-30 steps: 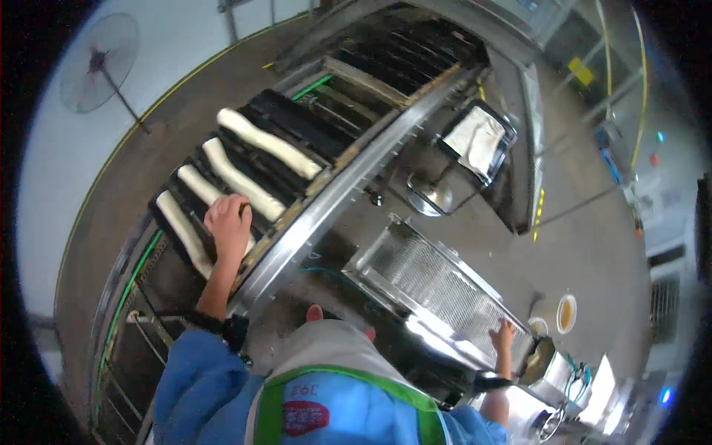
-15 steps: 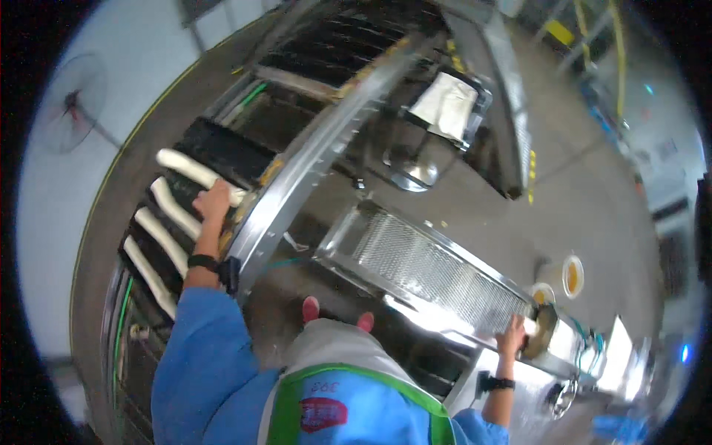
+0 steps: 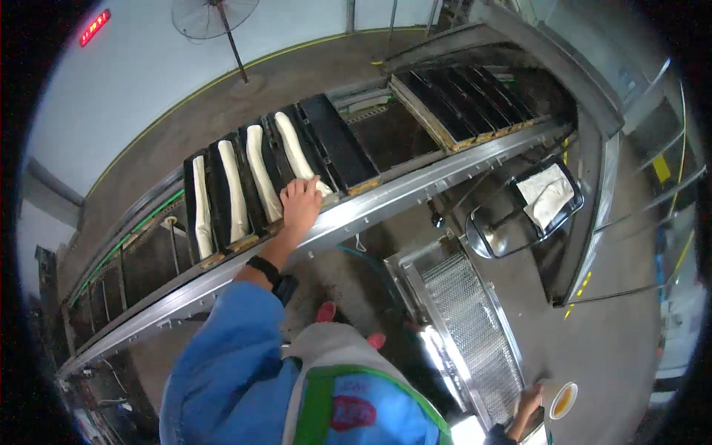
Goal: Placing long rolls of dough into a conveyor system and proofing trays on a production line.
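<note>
Long pale dough strips lie in the grooves of black trays on a raised conveyor frame. My left hand is at the near end of the rightmost dough strip, with its fingers bent over that end and partly hiding it. To its left, three more strips rest side by side, among them a second dough strip. At the lower right, my right hand is beside the low end of a metal mesh belt. Its fingers are small and partly hidden, so their grip is unclear.
A white tub with yellow liquid stands beyond my right hand. A chair with a pale cloth stands right of the conveyor. Further black trays lie farther along the frame. A fan stands by the wall.
My view has turned left, so the conveyor and strips sit nearer the picture's middle. My left hand stays at the rightmost strip's near end. My right hand appears lower, near the picture's edge.
</note>
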The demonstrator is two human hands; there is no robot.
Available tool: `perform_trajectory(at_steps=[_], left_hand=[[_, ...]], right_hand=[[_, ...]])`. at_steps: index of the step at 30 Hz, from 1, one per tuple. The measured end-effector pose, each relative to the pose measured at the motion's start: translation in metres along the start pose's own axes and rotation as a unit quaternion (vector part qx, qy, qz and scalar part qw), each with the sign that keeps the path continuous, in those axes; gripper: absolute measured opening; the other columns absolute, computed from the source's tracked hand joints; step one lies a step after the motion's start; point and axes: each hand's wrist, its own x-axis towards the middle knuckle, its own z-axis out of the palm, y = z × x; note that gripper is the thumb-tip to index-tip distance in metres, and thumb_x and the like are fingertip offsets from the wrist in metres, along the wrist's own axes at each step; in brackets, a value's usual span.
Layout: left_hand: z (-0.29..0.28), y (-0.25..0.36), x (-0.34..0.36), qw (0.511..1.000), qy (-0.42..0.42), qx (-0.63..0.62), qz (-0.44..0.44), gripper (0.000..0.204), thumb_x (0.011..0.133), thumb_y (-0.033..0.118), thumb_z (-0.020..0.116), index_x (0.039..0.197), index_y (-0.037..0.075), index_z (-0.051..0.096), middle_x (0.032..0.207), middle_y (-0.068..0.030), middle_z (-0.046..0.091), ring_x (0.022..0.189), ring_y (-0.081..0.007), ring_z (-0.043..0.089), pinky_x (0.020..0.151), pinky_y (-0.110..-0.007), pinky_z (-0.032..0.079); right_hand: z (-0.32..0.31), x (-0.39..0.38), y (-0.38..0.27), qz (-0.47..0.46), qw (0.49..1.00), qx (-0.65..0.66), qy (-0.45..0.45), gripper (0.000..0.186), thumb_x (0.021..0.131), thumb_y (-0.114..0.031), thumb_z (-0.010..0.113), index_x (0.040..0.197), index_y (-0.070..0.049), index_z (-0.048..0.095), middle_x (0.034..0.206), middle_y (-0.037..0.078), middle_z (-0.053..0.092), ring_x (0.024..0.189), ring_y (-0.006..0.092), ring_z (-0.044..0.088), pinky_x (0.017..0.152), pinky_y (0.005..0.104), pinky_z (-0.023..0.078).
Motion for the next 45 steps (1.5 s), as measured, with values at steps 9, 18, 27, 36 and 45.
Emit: perform_trajectory(at_steps=[9,18,27,36,45], left_hand=[[-0.023,-0.038,-0.017,0.995,0.02,-0.082,0.055,0.015,0.076,0.023,0.053,0.08,0.01,0.059,0.089,-0.0022,0.055,0.099,-0.0217,0.045,0.087,-0.04,0.026],[-0.072,-0.091,-0.056,0.995,0.044,-0.08,0.04,0.018,0.074,0.026,0.052,0.074,0.009,0.058,0.088,-0.0013,0.056,0.1,-0.019,0.044,0.086,-0.039,0.027],[-0.106,-0.137,-0.08,0.985,0.023,-0.169,-0.013,0.028,0.073,0.021,0.056,0.099,0.011,0.052,0.107,-0.0058,0.048,0.108,-0.0258,0.037,0.089,-0.043,0.024],[-0.09,-0.138,-0.047,0.993,0.024,-0.108,0.05,0.018,0.072,0.019,0.055,0.088,0.016,0.062,0.106,-0.0017,0.053,0.109,-0.025,0.037,0.089,-0.042,0.024],[-0.073,-0.208,-0.026,0.992,0.022,0.112,0.045,0.009,0.067,0.02,0.056,0.073,0.014,0.061,0.084,-0.0003,0.057,0.09,-0.0225,0.049,0.08,-0.041,0.036]], right_hand=[[-0.176,-0.056,-0.285,-0.061,0.924,0.375,0.046,0.042,0.065,0.003,0.053,0.106,0.001,0.045,0.105,0.011,0.049,0.099,0.0222,0.045,0.089,0.0329,0.034],[-0.079,-0.092,-0.568,-0.38,0.725,0.574,-0.025,0.041,0.074,-0.019,0.062,0.106,-0.004,0.043,0.104,0.013,0.051,0.098,0.0233,0.049,0.086,0.0365,0.039],[0.121,-0.135,-0.639,-0.574,0.787,0.189,-0.128,0.074,0.063,-0.012,0.069,0.127,-0.017,0.033,0.133,0.015,0.024,0.121,0.0367,0.023,0.098,0.0447,0.024],[0.145,-0.118,-0.477,-0.444,0.873,0.147,-0.137,0.051,0.066,-0.011,0.065,0.113,-0.007,0.046,0.115,0.015,0.043,0.105,0.0351,0.039,0.088,0.0436,0.031],[0.165,-0.119,-0.383,-0.255,0.935,0.224,-0.103,0.04,0.063,-0.006,0.065,0.101,-0.007,0.053,0.1,0.015,0.05,0.094,0.0345,0.045,0.082,0.04,0.036]])
